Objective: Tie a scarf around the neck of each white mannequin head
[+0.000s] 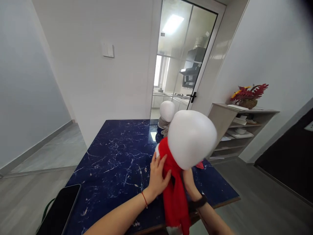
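A white, smooth mannequin head [193,138] leans to the right over the table edge. Wrapped about its neck is a red scarf [174,192], whose long ends hang down in front past the edge. My left hand [157,174] grips the scarf at the neck from the left, thumb and fingers apart around the cloth. On the other side, my right hand [189,181] reaches up beneath the head. Its fingers are hidden behind the head and scarf. Farther back stands a second white mannequin head [167,111] with grey cloth [163,124] around its neck.
The dark blue marbled table [110,160] bears a black phone [60,210] at its near left corner. A small red piece [200,165] lies right of the large head. Beyond are a glass door [181,55] and a shelf unit [244,127] with red flowers [249,94].
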`<state>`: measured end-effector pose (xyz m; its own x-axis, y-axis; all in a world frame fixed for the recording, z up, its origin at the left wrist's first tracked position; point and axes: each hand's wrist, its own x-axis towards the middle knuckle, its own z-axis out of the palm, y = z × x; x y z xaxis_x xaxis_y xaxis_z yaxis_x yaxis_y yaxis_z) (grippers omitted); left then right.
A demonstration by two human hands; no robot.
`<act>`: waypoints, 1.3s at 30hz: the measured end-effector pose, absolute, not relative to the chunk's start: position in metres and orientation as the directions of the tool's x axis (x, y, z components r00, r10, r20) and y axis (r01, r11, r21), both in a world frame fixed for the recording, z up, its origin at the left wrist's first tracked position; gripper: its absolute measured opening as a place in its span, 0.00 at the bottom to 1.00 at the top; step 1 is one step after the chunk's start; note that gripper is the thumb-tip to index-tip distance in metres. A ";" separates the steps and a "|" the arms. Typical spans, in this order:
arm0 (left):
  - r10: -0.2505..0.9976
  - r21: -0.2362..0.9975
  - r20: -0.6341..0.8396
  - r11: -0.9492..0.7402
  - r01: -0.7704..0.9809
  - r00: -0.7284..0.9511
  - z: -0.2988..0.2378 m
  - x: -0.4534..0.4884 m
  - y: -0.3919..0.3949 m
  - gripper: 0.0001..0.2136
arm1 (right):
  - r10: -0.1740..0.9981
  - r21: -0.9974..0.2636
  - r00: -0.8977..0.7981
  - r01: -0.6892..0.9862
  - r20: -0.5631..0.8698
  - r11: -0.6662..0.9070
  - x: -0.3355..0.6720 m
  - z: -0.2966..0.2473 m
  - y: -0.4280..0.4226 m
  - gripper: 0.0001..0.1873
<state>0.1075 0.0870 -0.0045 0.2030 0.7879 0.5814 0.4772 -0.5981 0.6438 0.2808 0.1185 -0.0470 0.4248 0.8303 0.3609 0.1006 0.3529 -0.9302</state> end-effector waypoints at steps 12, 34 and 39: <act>0.809 0.646 0.587 -0.433 0.628 -0.047 -0.043 -0.018 0.215 0.24 | 0.914 -0.919 0.094 0.058 0.394 0.390 0.137 -0.051 0.269 0.26; 0.819 0.798 0.475 -0.245 0.551 -0.323 -0.061 -0.038 0.224 0.13 | 0.858 -0.874 0.257 0.336 0.444 0.352 0.147 -0.067 0.286 0.22; 0.849 0.732 0.506 -0.327 0.598 -0.155 -0.054 -0.033 0.213 0.11 | 0.865 -0.830 0.121 0.371 0.487 0.416 0.146 -0.062 0.262 0.11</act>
<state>-0.0332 0.2132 -0.0541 -0.1555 0.8486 0.5056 0.5979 -0.3266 0.7320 0.1463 0.2621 -0.0616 0.1207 0.8649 0.4873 0.3707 0.4161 -0.8304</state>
